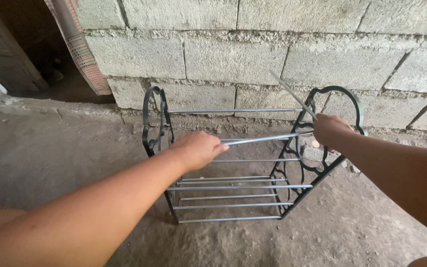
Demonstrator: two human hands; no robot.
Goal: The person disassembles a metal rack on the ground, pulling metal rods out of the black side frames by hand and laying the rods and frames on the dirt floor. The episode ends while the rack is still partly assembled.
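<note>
One black metal rack (253,163) stands on the dirt floor (65,153), two scrolled side frames. Left hand (198,148) grips one loose silver rod (263,139); right hand (328,129) clutches a second rod (292,94). Grey block wall (233,54) behind.

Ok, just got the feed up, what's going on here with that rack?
A person works with bare hands on a black metal rack with silver crossbars, which stands on a dirt floor against a block wall. The left hand holds one end of a loose silver rod lying across the top between the two side frames. The right hand is at the right side frame and grips a second thin rod that sticks up at an angle. Several lower crossbars are already in place.
</note>
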